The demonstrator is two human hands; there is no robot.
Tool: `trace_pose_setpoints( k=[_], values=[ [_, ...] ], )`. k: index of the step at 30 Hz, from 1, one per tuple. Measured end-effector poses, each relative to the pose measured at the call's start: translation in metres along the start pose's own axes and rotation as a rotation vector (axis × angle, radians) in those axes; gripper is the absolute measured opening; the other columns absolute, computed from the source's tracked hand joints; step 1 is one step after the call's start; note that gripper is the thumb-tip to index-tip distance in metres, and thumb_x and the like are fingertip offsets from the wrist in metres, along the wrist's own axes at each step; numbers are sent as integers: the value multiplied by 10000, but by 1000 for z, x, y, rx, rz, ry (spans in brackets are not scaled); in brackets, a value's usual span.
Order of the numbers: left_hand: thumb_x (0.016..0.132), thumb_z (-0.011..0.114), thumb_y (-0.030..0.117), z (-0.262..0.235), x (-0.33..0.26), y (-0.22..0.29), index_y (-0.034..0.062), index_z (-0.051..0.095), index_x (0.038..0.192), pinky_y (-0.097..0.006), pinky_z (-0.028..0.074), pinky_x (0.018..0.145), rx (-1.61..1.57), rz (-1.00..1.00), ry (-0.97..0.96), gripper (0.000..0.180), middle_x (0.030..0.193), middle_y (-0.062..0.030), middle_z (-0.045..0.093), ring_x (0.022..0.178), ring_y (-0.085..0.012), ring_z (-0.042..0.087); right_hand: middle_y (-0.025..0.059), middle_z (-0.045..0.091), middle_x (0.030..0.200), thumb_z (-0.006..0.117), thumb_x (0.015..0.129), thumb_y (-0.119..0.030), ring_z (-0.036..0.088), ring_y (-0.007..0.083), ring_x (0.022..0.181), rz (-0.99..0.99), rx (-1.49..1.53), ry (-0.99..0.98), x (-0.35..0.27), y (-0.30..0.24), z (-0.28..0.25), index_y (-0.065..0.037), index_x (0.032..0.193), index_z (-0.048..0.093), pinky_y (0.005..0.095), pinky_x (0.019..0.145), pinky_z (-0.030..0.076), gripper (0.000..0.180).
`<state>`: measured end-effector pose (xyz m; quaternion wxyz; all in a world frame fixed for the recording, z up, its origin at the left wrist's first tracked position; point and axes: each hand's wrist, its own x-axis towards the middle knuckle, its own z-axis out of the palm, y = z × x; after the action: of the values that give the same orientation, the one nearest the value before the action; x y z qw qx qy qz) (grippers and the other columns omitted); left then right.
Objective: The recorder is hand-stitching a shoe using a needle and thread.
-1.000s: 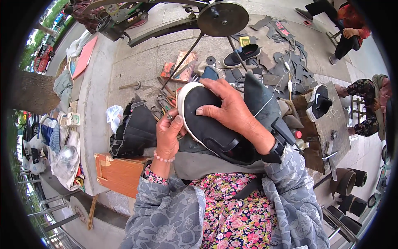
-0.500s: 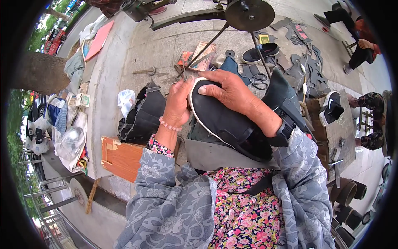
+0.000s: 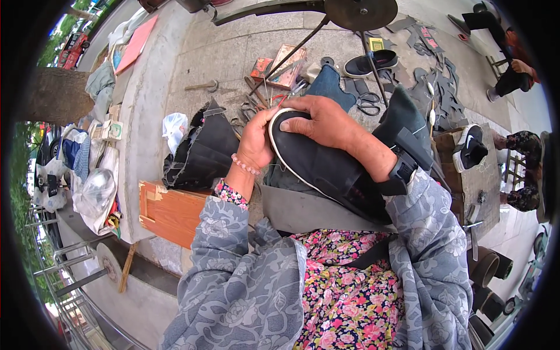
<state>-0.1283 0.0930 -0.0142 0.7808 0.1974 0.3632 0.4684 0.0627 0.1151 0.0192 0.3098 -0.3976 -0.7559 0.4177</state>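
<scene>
Head view, shoe: a black, leather-look slip-on shoe with a white sole edge (image 3: 324,163) was held above a plain grey lap sheet (image 3: 297,209), its toe pointed forward and left.
Right hand: the toe was grasped by the right hand (image 3: 321,123), the thumb pressed onto the upper.
Left hand: the left hand (image 3: 256,140) was set against the toe's left edge; its fingertips were hidden, so its grip could not be told.
Twisting: the shoe could be swung round if the toe grip were loosened, no hand being placed at the heel.
Pricking: fingers could be hurt if anything sharp were hidden there, both hands being bunched together.
Dropping: small pieces could be lost among the grey metal hand tools (image 3: 248,112) beyond.
</scene>
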Motion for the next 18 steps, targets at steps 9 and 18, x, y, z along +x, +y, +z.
trace_pose_setpoints(
  k=[9, 18],
  values=[
    [987, 500, 286, 3, 6, -5, 4, 624, 1151, -357, 534, 888, 6, -12, -51, 348, 1071, -99, 686, 954, -202, 669, 185, 698, 936, 702, 784, -312, 653, 382, 920, 96, -68, 16, 0, 0, 0, -123, 1054, 718, 436, 809, 511, 330],
    [952, 625, 330, 8, -2, -6, -5, 584, 1193, -298, 553, 831, 149, 118, -130, 415, 1068, -89, 662, 946, -148, 654, 167, 698, 1047, 721, 802, -346, 652, 353, 994, 24, 6, 36, -10, 3, -4, -119, 1128, 701, 413, 864, 504, 397]
  ],
)
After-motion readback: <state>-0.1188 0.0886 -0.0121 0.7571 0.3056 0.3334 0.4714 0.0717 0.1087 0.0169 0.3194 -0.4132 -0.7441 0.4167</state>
